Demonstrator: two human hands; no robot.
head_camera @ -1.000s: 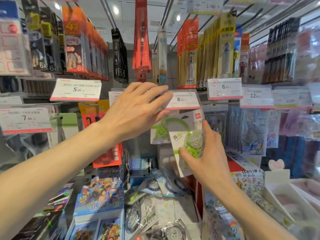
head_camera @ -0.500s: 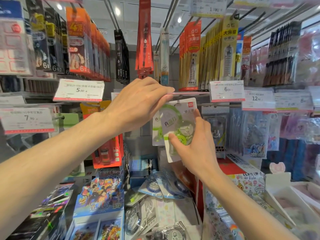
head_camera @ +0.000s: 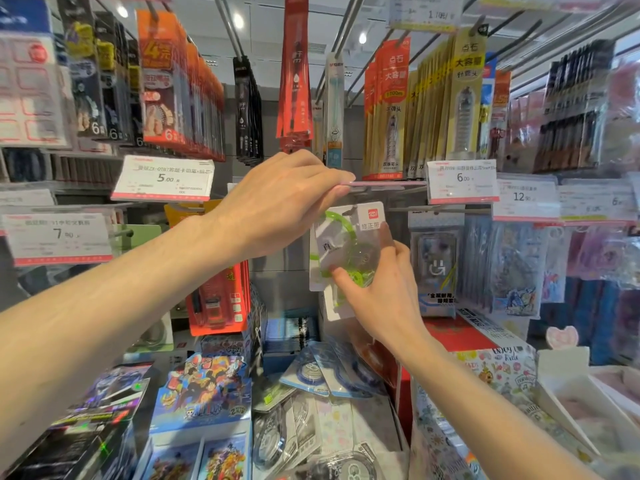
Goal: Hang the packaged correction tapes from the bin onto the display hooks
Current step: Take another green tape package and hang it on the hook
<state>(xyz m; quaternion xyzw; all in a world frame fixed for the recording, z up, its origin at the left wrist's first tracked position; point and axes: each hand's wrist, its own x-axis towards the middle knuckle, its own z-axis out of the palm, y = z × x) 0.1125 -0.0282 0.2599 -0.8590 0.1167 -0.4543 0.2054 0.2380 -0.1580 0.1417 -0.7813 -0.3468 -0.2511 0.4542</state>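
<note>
My right hand (head_camera: 377,289) grips a green packaged correction tape (head_camera: 349,247) by its lower part and holds it upright against the display hook (head_camera: 353,211), whose tip sits at the package's top hole. Another green package hangs just behind it. My left hand (head_camera: 277,206) pinches the pink-edged price tag flap (head_camera: 384,183) above the hook and holds it lifted flat. More packaged correction tapes (head_camera: 311,372), blue and clear, lie in the bin (head_camera: 398,431) below.
Price tags reading 5.00 (head_camera: 162,178), 6.00 (head_camera: 462,180) and 7.90 (head_camera: 59,237) stick out from neighbouring hooks. Pen refill packs hang above. Cartoon card boxes (head_camera: 204,393) stand lower left, white trays (head_camera: 595,403) lower right.
My right hand raised the green package from below the tag up to the hook. My left hand tipped the price tag from facing me to lying flat and lifted.
</note>
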